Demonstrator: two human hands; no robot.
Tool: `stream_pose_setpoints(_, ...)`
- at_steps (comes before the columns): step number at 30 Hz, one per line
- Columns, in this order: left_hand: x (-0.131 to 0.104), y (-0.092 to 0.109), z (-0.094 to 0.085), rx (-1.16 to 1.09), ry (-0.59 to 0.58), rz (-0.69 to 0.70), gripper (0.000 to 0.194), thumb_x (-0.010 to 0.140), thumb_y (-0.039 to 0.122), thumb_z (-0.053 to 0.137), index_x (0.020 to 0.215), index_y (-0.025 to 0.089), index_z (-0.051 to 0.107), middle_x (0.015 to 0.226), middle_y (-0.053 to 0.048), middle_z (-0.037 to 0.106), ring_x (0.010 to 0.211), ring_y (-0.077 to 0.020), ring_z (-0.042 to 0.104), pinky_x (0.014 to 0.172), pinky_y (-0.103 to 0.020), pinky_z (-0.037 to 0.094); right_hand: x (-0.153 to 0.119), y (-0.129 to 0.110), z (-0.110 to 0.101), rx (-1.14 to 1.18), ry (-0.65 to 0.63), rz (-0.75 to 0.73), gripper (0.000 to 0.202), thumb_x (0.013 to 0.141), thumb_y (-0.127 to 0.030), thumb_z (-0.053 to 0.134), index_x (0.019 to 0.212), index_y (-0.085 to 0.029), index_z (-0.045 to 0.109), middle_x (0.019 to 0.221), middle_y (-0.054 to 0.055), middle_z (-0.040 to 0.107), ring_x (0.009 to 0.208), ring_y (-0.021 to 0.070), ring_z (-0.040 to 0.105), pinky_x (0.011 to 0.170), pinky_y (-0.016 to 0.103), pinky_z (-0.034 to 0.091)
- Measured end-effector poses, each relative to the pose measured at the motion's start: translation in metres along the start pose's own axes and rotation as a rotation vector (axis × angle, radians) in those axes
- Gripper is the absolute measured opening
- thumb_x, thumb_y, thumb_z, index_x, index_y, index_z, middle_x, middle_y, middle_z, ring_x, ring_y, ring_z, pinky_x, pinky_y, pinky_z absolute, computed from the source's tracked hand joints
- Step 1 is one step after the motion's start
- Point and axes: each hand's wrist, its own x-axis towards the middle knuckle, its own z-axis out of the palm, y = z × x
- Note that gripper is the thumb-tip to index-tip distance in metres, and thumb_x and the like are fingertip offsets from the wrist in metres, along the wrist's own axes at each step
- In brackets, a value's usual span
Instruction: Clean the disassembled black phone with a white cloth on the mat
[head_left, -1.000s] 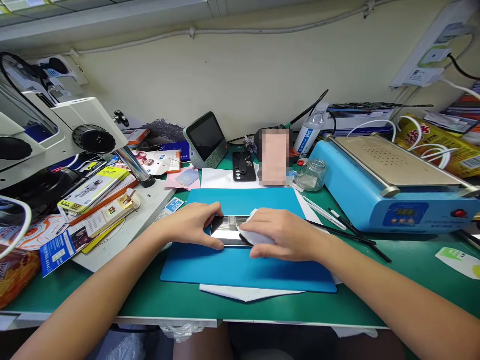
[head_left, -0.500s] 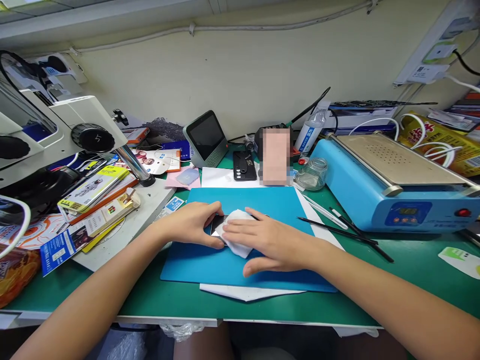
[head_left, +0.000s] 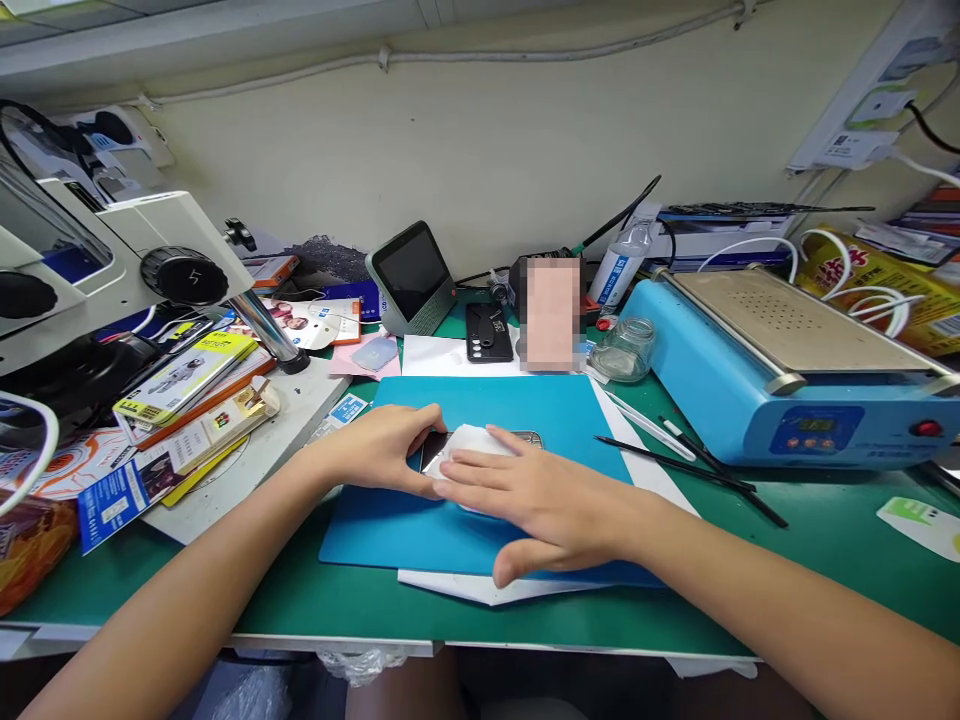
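A phone (head_left: 433,455) with a dark, shiny face lies flat on a blue mat (head_left: 480,400), mostly hidden. My left hand (head_left: 382,445) grips its left end between thumb and fingers. My right hand (head_left: 529,490) rests flat over a white cloth (head_left: 474,438), pressing it on the phone's face with outstretched fingers; the thumb sticks out toward the front. Past the fingers, the phone's right end shows a thin metallic edge.
Behind the mat are a black phone (head_left: 489,333), a smart display (head_left: 411,275) and a glass jar (head_left: 624,350). Tweezers (head_left: 656,425) and black sticks (head_left: 697,465) lie right, before a blue heating plate machine (head_left: 795,410). A microscope stand (head_left: 172,250) and boxes (head_left: 184,380) fill the left.
My right hand has slid slightly toward the front with the cloth, uncovering more of the phone's right end. My left hand has stayed on the phone's left end.
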Motion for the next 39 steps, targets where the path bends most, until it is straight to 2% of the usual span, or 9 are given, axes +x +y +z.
stream_pose_setpoints(5,-0.001,0.0,0.0,0.026,-0.012,-0.018,0.059,0.075,0.067,0.07,0.109,0.021,0.056,0.085,0.001,0.061,0.076,-0.0195,0.059,0.063,-0.027,0.037,-0.004,0.005,-0.005,0.048,0.051,0.056,0.081,0.098,-0.065,0.048,0.16,-0.018,0.026,0.162,0.013,0.034,0.153,0.031,0.026,0.125,0.059,-0.007)
stream_pose_setpoints(9,0.0,0.003,-0.001,0.024,-0.011,-0.019,0.059,0.076,0.066,0.07,0.111,0.021,0.056,0.085,0.001,0.061,0.077,-0.0196,0.06,0.064,-0.027,0.038,-0.005,0.004,-0.004,0.119,0.018,-0.028,0.081,0.096,-0.068,0.049,0.159,-0.022,0.03,0.159,0.012,0.041,0.151,0.0299,0.031,0.126,0.057,-0.005)
stream_pose_setpoints(14,0.0,0.002,-0.001,0.028,-0.021,-0.034,0.06,0.075,0.068,0.07,0.109,0.021,0.056,0.086,0.001,0.061,0.077,-0.0197,0.06,0.063,-0.027,0.038,-0.007,0.007,-0.007,0.122,0.121,0.019,0.083,0.096,-0.074,0.038,0.156,-0.017,0.037,0.156,0.014,0.045,0.146,0.0307,0.041,0.126,0.057,0.002)
stream_pose_setpoints(18,-0.001,-0.001,-0.001,0.018,-0.022,-0.031,0.062,0.075,0.068,0.071,0.112,0.021,0.056,0.086,0.001,0.061,0.078,-0.0198,0.06,0.064,-0.027,0.037,-0.008,0.008,-0.009,0.148,0.101,-0.047,0.082,0.095,-0.076,0.037,0.151,-0.017,0.046,0.148,0.012,0.055,0.14,0.0284,0.049,0.127,0.052,0.008)
stream_pose_setpoints(21,-0.001,-0.001,-0.001,0.016,-0.03,-0.039,0.062,0.075,0.069,0.07,0.113,0.021,0.057,0.087,0.0,0.061,0.077,-0.0199,0.059,0.064,-0.028,0.037,-0.009,0.012,-0.01,0.124,0.154,0.001,0.079,0.098,-0.074,0.027,0.144,-0.015,0.055,0.143,0.012,0.06,0.135,0.028,0.054,0.126,0.053,0.017)
stream_pose_setpoints(25,0.0,0.001,-0.002,0.012,-0.043,-0.05,0.063,0.075,0.069,0.069,0.113,0.022,0.056,0.087,0.0,0.06,0.078,-0.0201,0.058,0.064,-0.028,0.038,-0.012,0.015,-0.007,0.013,0.218,0.014,0.08,0.1,-0.072,0.023,0.137,-0.012,0.061,0.133,0.015,0.067,0.126,0.0293,0.061,0.118,0.051,0.033)
stream_pose_setpoints(29,0.0,0.001,-0.002,0.014,-0.042,-0.054,0.062,0.075,0.069,0.069,0.114,0.022,0.056,0.087,0.0,0.06,0.078,-0.0199,0.058,0.064,-0.028,0.037,-0.013,0.016,-0.007,-0.031,0.232,-0.012,0.079,0.101,-0.07,0.02,0.128,-0.013,0.066,0.117,0.015,0.073,0.112,0.0268,0.066,0.098,0.04,0.049)
stream_pose_setpoints(33,0.0,0.0,-0.001,0.014,-0.042,-0.051,0.063,0.075,0.07,0.069,0.114,0.022,0.056,0.087,0.0,0.06,0.077,-0.0195,0.058,0.064,-0.028,0.037,-0.014,0.016,-0.01,-0.135,0.306,0.098,0.075,0.104,-0.065,0.019,0.127,-0.013,0.067,0.102,0.014,0.075,0.097,0.0245,0.067,0.085,0.036,0.05)
stream_pose_setpoints(39,-0.001,0.002,-0.003,0.01,-0.04,-0.049,0.064,0.075,0.071,0.068,0.113,0.021,0.057,0.088,-0.001,0.061,0.078,-0.0206,0.059,0.065,-0.028,0.038,-0.011,0.011,-0.01,-0.168,0.248,0.012,0.074,0.102,-0.067,0.026,0.123,-0.012,0.07,0.102,0.015,0.074,0.094,0.0256,0.065,0.083,0.037,0.049)
